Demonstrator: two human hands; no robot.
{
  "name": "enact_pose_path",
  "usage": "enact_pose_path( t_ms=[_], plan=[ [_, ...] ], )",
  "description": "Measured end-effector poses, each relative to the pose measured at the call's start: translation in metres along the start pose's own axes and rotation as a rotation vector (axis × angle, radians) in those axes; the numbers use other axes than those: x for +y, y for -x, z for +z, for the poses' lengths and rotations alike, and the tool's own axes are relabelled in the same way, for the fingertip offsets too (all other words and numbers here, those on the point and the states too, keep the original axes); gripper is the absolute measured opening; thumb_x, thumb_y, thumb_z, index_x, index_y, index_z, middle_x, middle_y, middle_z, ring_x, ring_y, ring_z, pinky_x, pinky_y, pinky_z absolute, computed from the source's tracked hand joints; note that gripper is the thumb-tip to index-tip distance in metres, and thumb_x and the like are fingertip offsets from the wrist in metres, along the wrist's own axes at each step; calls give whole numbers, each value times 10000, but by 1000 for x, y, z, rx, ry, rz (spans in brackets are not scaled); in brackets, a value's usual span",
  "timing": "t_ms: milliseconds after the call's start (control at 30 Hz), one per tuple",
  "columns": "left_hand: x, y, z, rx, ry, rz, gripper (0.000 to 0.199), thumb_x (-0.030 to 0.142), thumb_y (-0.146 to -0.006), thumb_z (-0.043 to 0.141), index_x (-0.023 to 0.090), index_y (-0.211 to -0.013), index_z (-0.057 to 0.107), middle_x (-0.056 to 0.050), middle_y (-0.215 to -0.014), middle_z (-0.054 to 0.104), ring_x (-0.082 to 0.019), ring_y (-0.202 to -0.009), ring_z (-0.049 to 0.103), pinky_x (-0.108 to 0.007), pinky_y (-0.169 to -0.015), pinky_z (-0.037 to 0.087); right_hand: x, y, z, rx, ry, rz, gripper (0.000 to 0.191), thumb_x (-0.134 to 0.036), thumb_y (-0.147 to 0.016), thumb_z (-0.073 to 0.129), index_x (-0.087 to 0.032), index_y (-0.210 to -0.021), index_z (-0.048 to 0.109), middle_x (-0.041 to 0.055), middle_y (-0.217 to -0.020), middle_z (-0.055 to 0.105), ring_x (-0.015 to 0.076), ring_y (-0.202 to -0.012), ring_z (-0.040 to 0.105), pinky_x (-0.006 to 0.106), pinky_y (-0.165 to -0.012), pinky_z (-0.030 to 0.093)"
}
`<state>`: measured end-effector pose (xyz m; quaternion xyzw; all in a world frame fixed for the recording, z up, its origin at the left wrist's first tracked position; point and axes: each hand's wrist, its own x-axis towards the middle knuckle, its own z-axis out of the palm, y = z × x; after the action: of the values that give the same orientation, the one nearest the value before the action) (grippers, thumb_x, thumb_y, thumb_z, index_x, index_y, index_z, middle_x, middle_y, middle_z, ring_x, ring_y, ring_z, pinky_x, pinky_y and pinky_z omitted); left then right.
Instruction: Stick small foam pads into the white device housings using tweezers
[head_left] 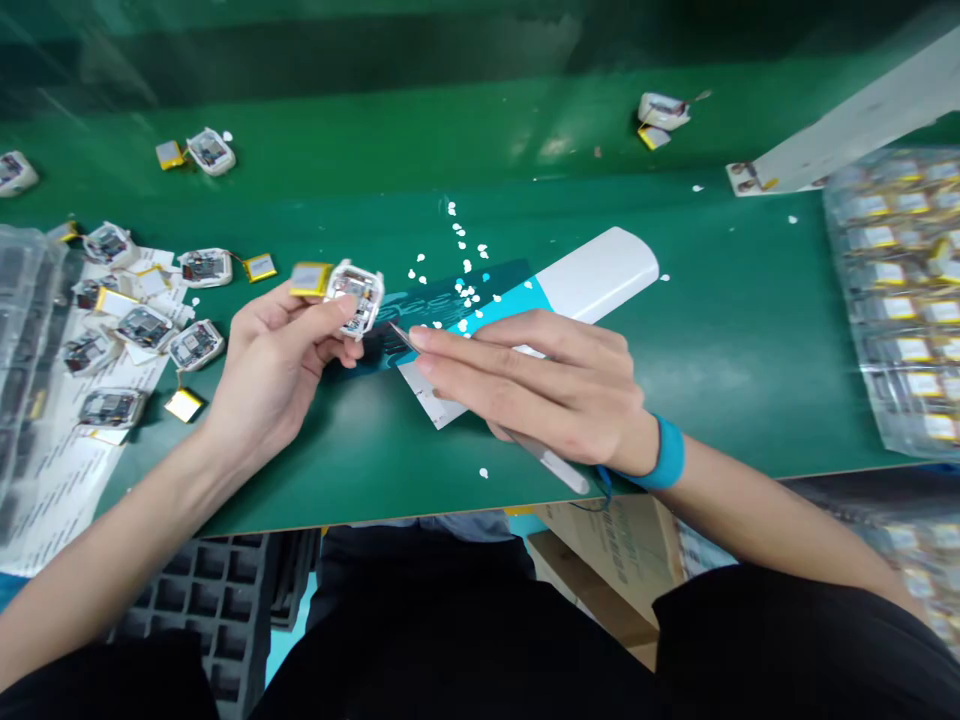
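Between the thumb and fingers of my left hand is a white watch-like housing with its circuit board showing. A yellow-edged battery hangs at its left side. My right hand is closed around metal tweezers, their tips pointing at the housing's lower right; whether they grip anything is too small to tell. Under my right hand lies a white and blue strip with a dark film beside it. Small white pieces are scattered over the film and the bench.
More housings with batteries cluster at left near a clear tray. Another housing lies at the back. A metal bracket stands back right, beside a clear tray of batteries. Below the bench are a cardboard box and black trays.
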<state>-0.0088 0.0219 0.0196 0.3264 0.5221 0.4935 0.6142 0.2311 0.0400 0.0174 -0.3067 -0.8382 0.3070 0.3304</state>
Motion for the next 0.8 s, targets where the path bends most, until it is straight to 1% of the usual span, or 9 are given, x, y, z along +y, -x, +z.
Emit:
enact_pose_path(
  t_ms=[100, 133, 200, 267, 333, 400, 500, 633, 800],
  plan=[
    [-1, 5, 3, -1, 66, 9, 219, 110, -895, 748, 179, -721, 635, 66, -772, 737, -67, -653, 703, -200, -693, 616, -4, -5, 3, -45, 72, -39, 133, -353, -1008, 710, -409, -1039, 827, -57, -1193, 814, 196, -898, 767, 355, -747, 650],
    [-2, 6, 5, -9, 84, 11, 240, 104, -885, 746, 175, -698, 614, 60, -777, 743, -70, -663, 715, -197, -704, 626, -4, -5, 5, -43, 135, -80, 159, -333, -1024, 686, -406, -1045, 825, -63, -1194, 813, 189, -892, 765, 342, -712, 639],
    [-3, 8, 9, -7, 107, 29, 247, 94, -852, 747, 169, -671, 599, 44, -755, 742, -76, -636, 716, -186, -666, 631, -5, -4, 6, -13, 302, -213, 199, -277, -1044, 658, -391, -1094, 813, -76, -1215, 805, 170, -890, 763, 319, -672, 622],
    [-5, 9, 13, 22, 114, 63, 232, 76, -815, 741, 162, -651, 600, 23, -712, 732, -90, -600, 713, -182, -613, 630, -5, -1, 7, 58, 475, -388, 205, -216, -1033, 678, -322, -1166, 792, -58, -1258, 791, 158, -898, 760, 308, -676, 618],
    [-6, 9, 15, 51, 121, 92, 233, 66, -790, 731, 157, -629, 589, 8, -687, 726, -100, -571, 706, -185, -578, 626, -5, 2, 7, 126, 603, -543, 207, -178, -1009, 711, -215, -1203, 772, -11, -1274, 786, 157, -895, 753, 311, -666, 611],
    [-8, 9, 17, 67, 123, 114, 239, 65, -776, 733, 157, -621, 577, 5, -677, 721, -101, -557, 696, -189, -566, 620, -5, 3, 8, 153, 671, -613, 186, -186, -1005, 723, -165, -1185, 767, 15, -1253, 796, 151, -876, 744, 306, -633, 590],
    [-9, 9, 18, 81, 110, 151, 236, 69, -748, 759, 159, -622, 581, 12, -679, 721, -96, -548, 677, -191, -555, 609, -6, 2, 9, 137, 688, -617, 158, -200, -1014, 720, -181, -1162, 772, 8, -1224, 807, 136, -857, 741, 286, -612, 562],
    [-10, 10, 18, 100, 76, 177, 211, 82, -716, 800, 154, -631, 620, 8, -700, 733, -102, -566, 676, -204, -557, 614, -7, 2, 10, 126, 650, -602, 185, -182, -996, 737, -136, -1174, 754, 43, -1232, 804, 147, -824, 732, 308, -594, 544],
    [-12, 11, 19, 131, 39, 201, 257, 115, -711, 867, 155, -649, 620, 10, -692, 726, -103, -556, 686, -209, -567, 640, -7, 5, 9, 101, 652, -572, 149, -191, -1040, 663, -240, -1153, 746, 5, -1270, 799, 133, -828, 727, 292, -642, 572]
  ],
)
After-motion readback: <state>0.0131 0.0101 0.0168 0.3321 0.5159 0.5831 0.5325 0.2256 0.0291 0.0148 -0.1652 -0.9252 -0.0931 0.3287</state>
